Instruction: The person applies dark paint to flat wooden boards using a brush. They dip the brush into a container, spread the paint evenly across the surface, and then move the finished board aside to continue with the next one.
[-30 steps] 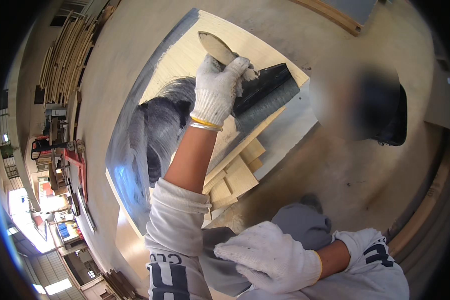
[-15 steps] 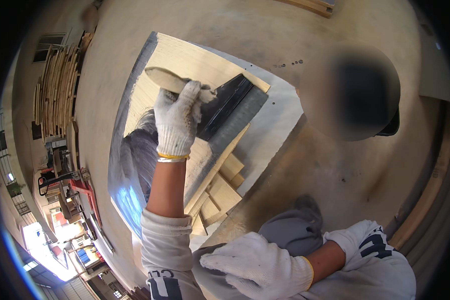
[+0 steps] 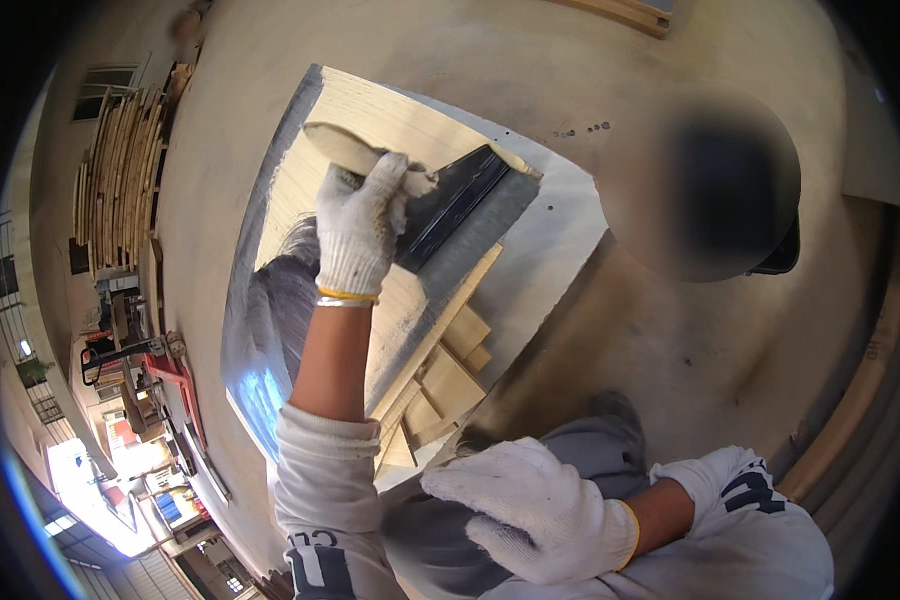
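My left hand [image 3: 355, 235], in a white knit glove with a yellow cuff, is closed around a flat, tan, round-ended tool [image 3: 342, 147]; its working end is hidden by the fingers. Beneath it lies a light wood panel [image 3: 370, 95] with a grey band along its left edge. To the right of the hand, a glossy black patch [image 3: 455, 210] crosses the panel, bordered by a grey strip. Dark streaks [image 3: 288, 290] spread left of the wrist. My right hand [image 3: 540, 510], gloved likewise, hovers over my grey trouser leg, fingers stretched out and holding nothing.
Light wood offcuts [image 3: 450, 390] lie under the panel's right side, over a grey sheet [image 3: 550, 250]. Stacked wooden strips [image 3: 122, 180] stand at the far left, with a red-framed cart [image 3: 175, 375] nearer. A blurred round area [image 3: 700, 185] covers the right; timber [image 3: 840, 400] lies beyond.
My left hand and the tool have shifted slightly, up and to the right. My right hand has moved a little right, and its thumb now shows apart from the fingers.
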`<action>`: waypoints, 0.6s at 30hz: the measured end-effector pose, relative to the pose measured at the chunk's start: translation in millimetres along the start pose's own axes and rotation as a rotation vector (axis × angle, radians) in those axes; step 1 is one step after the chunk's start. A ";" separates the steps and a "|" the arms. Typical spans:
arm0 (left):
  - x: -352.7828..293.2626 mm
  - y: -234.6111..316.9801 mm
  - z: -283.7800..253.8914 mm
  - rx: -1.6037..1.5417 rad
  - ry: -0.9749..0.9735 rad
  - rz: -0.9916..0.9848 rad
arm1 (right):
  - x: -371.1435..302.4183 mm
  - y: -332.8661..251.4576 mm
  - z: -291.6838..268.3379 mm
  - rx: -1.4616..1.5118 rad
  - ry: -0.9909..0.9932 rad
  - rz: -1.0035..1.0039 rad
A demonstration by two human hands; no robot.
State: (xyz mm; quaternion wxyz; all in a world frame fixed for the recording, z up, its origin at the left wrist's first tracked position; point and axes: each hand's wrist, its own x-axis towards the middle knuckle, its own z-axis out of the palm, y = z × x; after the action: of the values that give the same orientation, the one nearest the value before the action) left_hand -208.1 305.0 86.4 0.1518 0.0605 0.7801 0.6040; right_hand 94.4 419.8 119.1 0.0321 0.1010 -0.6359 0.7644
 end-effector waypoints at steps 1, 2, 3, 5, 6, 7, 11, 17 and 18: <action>9.7 4.3 10.7 0.020 0.032 0.012 | -0.1 -4.2 1.0 -0.002 -0.014 0.005; 18.3 6.8 20.9 0.035 0.055 0.022 | -0.7 -6.5 -0.2 -0.012 -0.004 0.016; 20.2 11.8 23.3 0.014 0.028 0.023 | -1.6 -8.5 -1.3 -0.022 0.007 0.026; 13.7 10.9 14.0 -0.035 0.006 0.031 | -5.8 -10.6 -4.5 -0.062 0.036 0.024; 9.6 6.5 4.5 -0.060 -0.009 0.033 | -7.1 -11.9 -6.4 -0.070 0.061 0.017; 8.7 -4.5 -15.5 -0.035 -0.009 0.008 | -7.6 -15.0 -7.6 -0.078 0.087 0.011; -9.9 -17.6 -44.8 -0.070 0.080 -0.012 | -13.7 -22.9 -7.1 -0.123 0.081 0.023; 16.9 3.3 10.8 -0.027 0.038 0.044 | -8.5 -24.6 5.6 -0.204 0.078 0.012; 13.9 -0.1 4.1 -0.049 0.019 0.046 | -9.5 -25.2 5.0 -0.217 0.085 0.017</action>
State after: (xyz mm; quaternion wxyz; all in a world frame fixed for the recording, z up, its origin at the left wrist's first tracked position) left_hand -219.9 312.7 83.1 0.1317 0.0690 0.7647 0.6269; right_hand 108.7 420.4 142.4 0.0633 0.0591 -0.7139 0.6949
